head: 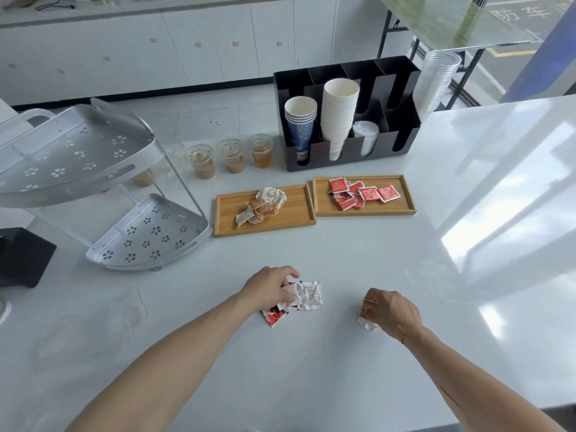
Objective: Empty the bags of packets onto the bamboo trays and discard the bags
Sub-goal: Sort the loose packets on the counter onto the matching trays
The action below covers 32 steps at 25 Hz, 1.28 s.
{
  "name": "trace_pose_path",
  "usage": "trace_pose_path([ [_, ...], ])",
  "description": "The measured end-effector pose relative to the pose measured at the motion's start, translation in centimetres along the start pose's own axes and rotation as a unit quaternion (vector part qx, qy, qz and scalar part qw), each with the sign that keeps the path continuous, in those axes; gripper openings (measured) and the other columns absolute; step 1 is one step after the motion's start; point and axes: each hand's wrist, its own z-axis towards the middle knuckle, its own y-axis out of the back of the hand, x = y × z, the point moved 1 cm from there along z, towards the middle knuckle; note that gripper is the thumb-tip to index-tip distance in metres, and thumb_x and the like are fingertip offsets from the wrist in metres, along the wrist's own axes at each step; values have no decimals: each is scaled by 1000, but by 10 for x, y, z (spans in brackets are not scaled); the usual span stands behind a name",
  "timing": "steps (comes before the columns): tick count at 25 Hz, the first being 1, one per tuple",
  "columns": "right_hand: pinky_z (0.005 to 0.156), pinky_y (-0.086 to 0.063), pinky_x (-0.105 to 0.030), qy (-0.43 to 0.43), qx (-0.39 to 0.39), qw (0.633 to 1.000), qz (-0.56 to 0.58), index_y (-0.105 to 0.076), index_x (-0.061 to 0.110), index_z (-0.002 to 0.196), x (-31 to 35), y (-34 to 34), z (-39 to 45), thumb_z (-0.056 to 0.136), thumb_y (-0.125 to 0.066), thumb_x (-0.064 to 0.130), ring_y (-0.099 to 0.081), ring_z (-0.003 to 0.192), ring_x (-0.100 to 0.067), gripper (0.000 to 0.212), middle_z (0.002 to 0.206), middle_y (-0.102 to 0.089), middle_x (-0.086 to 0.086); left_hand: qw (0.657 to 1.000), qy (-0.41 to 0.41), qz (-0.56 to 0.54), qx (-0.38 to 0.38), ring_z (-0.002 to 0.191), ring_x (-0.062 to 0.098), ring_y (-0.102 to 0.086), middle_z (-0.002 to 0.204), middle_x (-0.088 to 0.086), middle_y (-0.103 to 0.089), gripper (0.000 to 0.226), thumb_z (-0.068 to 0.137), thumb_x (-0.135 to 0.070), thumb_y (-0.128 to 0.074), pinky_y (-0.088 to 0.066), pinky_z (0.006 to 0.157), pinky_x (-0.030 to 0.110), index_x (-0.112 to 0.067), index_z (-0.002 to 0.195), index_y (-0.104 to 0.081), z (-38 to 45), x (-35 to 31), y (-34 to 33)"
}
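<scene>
Two bamboo trays lie side by side past the middle of the white table. The left tray (227, 210) holds brown and white packets (261, 205). On the right tray (402, 194) lie several red packets (361, 193). Near the front, my left hand (271, 288) rests on a small heap of red and white packets (307, 296), its fingers curled over them. My right hand (394, 311) is shut on a clear bag with brown packets (367, 311), just above the table.
A black cup holder (402, 141) with paper cups stands behind the trays. Three plastic cups with drinks (232, 157) sit to its left. A two-tier metal rack (146, 232) fills the left side. Clear stacked cups (436, 79) stand at the back right.
</scene>
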Motion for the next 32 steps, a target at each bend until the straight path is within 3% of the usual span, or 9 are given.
trace_pose_path([
  [3,47,-35,-23,-25,17,999,9,-66,26,90,-11,10,5,68,-63,24,-64,74,-27,23,76,-62,3,996,15,79,35,107,23,-61,118,4,-64,62,78,-26,-74,-52,88,38,-24,136,-50,20,-31,-21],
  [7,51,-38,-26,-9,30,999,4,-67,24,92,-14,11,10,65,-62,24,-70,84,-29,27,88,-72,-3,985,35,168,27,94,35,-60,100,15,-63,23,77,-13,-69,-40,64,34,-7,92,-53,34,-52,-37],
  [12,57,-39,-26,21,55,998,-24,-67,25,96,-17,13,20,68,-62,21,-68,85,-28,28,92,-72,-3,974,46,223,-7,99,34,-63,108,11,-66,27,78,-11,-62,-42,69,33,-11,105,-62,33,-59,-48],
  [17,63,-41,-26,74,87,989,-99,-68,28,103,-11,19,35,75,-59,18,-68,92,-26,31,98,-71,-2,974,-14,224,-40,106,24,-44,115,1,-49,25,79,-17,-66,-33,75,31,-21,103,-58,23,-59,-47],
  [21,63,-41,-25,114,116,975,-149,-68,31,106,2,22,49,73,-61,16,-68,92,-26,36,99,-71,-2,989,-21,149,-6,81,24,-48,94,-1,-61,14,81,-28,-57,-29,62,29,-28,93,-49,11,-51,-46],
  [23,64,-40,-24,138,117,970,-164,-68,32,108,14,24,59,76,-62,17,-68,95,-26,35,102,-71,-2,996,5,94,8,77,23,-53,89,-7,-62,17,78,-30,-55,-35,55,30,-34,92,-46,7,-41,-38],
  [25,65,-39,-24,162,120,963,-177,-67,32,110,27,29,70,81,-61,19,-67,98,-26,33,107,-70,-2,998,33,54,12,80,21,-58,96,-6,-65,25,77,-29,-59,-46,63,34,-37,98,-50,7,-29,-21],
  [30,66,-40,-25,200,106,954,-195,-66,35,112,77,56,108,84,-59,25,-65,99,-24,30,109,-69,0,995,78,64,-25,103,24,-60,116,2,-66,28,85,-18,-56,-50,82,36,-25,112,-61,25,19,53],
  [32,65,-41,-26,214,76,954,-194,-67,34,111,102,69,125,86,-58,26,-65,98,-24,28,107,-70,-1,990,119,62,-47,107,26,-59,118,2,-64,31,86,-16,-53,-47,80,33,-23,115,-61,36,37,85],
])
